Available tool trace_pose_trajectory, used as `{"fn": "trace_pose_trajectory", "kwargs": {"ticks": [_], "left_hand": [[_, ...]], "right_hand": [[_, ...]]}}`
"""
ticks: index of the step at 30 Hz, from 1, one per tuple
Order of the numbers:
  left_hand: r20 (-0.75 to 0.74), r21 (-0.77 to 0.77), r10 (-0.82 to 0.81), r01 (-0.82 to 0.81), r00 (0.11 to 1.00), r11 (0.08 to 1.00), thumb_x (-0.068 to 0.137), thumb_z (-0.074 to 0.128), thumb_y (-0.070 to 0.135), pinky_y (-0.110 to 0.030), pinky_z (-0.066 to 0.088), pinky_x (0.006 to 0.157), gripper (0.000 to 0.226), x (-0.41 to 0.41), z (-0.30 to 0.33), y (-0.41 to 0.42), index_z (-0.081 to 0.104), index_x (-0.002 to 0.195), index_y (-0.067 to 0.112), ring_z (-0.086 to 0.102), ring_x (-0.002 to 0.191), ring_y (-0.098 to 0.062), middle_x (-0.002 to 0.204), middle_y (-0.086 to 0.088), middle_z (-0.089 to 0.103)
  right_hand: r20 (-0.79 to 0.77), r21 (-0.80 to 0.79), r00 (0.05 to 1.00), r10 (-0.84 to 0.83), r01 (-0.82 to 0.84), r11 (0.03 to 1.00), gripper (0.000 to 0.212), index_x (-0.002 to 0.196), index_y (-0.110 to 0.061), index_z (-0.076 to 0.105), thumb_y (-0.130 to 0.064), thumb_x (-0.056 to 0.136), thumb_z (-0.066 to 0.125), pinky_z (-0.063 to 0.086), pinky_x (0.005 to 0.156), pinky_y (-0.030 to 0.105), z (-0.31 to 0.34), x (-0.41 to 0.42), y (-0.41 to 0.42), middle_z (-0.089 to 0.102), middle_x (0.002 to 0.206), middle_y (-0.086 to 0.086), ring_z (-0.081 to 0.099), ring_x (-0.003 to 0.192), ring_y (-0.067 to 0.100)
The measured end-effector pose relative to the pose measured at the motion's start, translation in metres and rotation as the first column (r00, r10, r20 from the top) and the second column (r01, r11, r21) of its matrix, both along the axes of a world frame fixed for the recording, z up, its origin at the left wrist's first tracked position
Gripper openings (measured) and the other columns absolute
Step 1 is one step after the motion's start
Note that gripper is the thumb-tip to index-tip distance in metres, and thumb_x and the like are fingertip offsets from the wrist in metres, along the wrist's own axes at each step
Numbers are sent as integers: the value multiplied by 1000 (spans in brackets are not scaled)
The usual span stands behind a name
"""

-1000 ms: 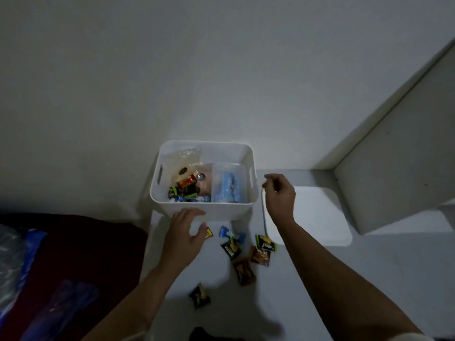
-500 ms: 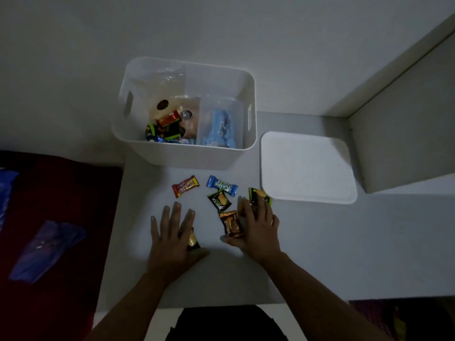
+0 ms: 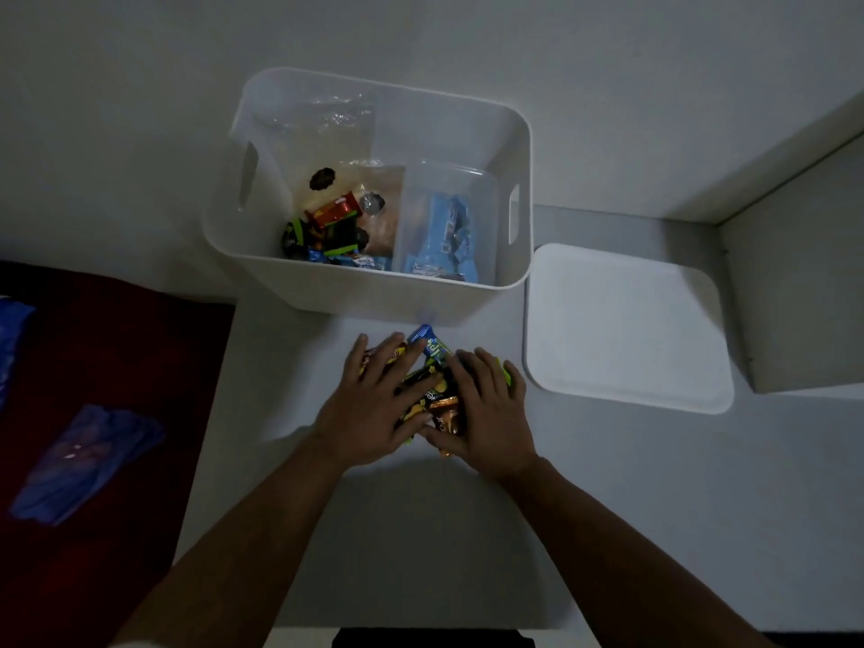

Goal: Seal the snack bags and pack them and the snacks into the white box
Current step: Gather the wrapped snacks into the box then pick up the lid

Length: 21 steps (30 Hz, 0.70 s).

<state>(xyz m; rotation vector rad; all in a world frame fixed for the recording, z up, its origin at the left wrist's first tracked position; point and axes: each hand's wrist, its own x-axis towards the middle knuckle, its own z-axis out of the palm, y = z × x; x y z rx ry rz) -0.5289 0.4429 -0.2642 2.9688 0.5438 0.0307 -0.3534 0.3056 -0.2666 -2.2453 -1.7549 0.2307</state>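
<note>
White plastic box (image 3: pixel 374 299) far-centre on grey table (image 3: pixel 608 507), open top, handle slots on left & right walls. Inside: clear snack bags, one w/ pale-blue packets (image 3: pixel 444 236) on right side, one crumpled & near see-through (image 3: pixel 327 119) vs. far-left wall, another w/ brownish contents in middle, partly covered. Loose wrapped snacks (image 3: pixel 327 231) heaped at near-left inside, near wall cutting off lowest ones. Bag seals too dim to make out.

White lid (image 3: pixel 626 329) flat on table, just right of box.

Near side of box: small pile of wrapped snacks (image 3: pixel 432 390) bunched betw. both hands. Left hand (image 3: pixel 369 404) palm-down, fingers spread & mostly straight, lying over left part of pile; red/yellow wrapper edge peeping under fingertips. Right hand (image 3: pixel 486 409) palm-down, fingers slightly bent over right part, green wrapper edge showing past fingers. Blue wrapper (image 3: pixel 428 343) sticking out far side betw. fingertips, close to box wall. Gold/orange & black wrappers visible in gap; rest hidden under palms, count unclear. No clear pinch seen; both look pressing/cupping.

Left: dark red surface (image 3: pixel 93 460) w/ blue plastic bag (image 3: pixel 79 465), blurry; another blue item cut off at left edge. Dim light throughout.
</note>
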Motion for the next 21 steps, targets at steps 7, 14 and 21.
{"fn": "trace_pose_trajectory", "kwargs": {"ticks": [7,14,21], "left_hand": [[162,-59,53,-44,985,997,100,48,56,-58,24,118,47,-1,-5,3,67,109,14,39,145,-32,154,-10,45],[258,-64,51,-35,965,997,96,58,37,-52,35,112,31,-3,-8,4,67,112,11,57,124,-31,131,-5,63],[137,-30,94,-91,986,995,84,55,25,-45,40,87,46,-4,1,4,60,130,25,55,106,-30,114,-3,59]], "right_hand": [[53,68,999,-9,6,998,70,147,-19,51,-64,94,55,40,93,43,-3,0,-1,58,133,4,52,123,25],[18,130,1000,-13,10,991,32,116,-20,68,-44,96,62,41,81,41,-8,0,2,64,112,1,55,104,25],[-188,93,972,-140,159,983,16,100,-23,64,-36,92,68,49,59,34,5,5,17,67,88,-6,56,76,12]]}}
